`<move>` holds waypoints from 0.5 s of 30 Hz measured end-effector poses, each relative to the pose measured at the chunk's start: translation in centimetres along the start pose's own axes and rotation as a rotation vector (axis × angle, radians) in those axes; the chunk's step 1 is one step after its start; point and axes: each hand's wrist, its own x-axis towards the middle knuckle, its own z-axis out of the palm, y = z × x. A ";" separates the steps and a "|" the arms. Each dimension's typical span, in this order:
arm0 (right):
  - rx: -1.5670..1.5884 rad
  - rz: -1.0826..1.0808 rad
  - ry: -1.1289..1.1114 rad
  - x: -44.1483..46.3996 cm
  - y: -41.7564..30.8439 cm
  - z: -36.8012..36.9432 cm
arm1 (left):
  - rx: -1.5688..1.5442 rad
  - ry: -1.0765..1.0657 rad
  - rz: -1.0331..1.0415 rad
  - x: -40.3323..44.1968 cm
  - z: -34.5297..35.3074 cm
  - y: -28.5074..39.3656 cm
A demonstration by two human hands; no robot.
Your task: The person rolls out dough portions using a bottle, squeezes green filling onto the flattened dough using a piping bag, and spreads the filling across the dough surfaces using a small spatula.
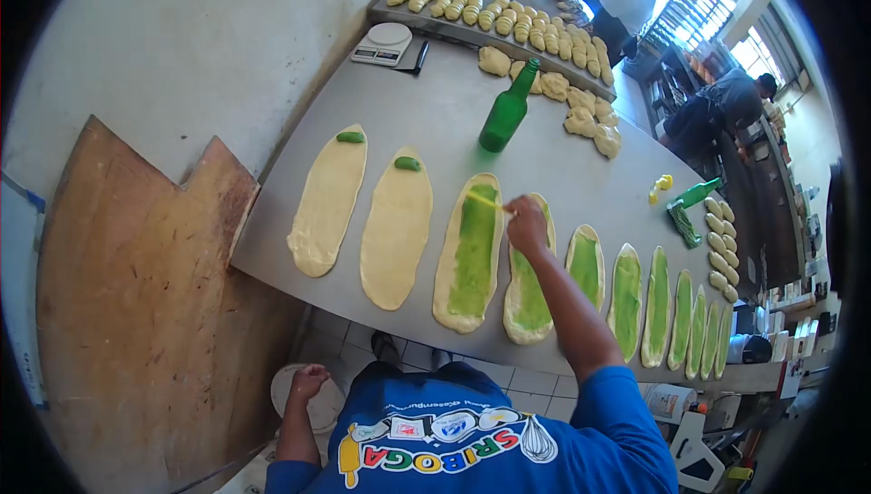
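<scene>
My right hand (526, 224) is closed on a thin yellow spreader (487, 201), whose far end touches the green paste (478, 231) on an oval of flattened dough. Farther right lie several more dough ovals coated with green. To the left, two plain dough ovals (396, 231) each carry a small green lump (407, 164) near the top. My left hand (310, 382) hangs below the table edge with its fingers curled; whatever it may hold is too small to make out. A green bottle (506, 113) stands upright behind the dough.
A white scale (383, 44) sits at the back left. Shaped dough rolls (522, 29) line the raised back table, with dough lumps (554, 86) before it. Another green bottle (697, 193) lies at the right. Two other people (626, 0) (726, 102) are farther off.
</scene>
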 end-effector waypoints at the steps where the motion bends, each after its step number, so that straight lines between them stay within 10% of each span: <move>1: -0.082 -0.015 0.036 1.6 0.1 0.9 | 0.049 -0.006 0.060 0.6 -0.6 0.7; 15: -0.080 -0.081 -0.507 -18.4 -8.9 -4.9 | 0.013 -0.029 -0.114 -0.8 -3.6 -4.5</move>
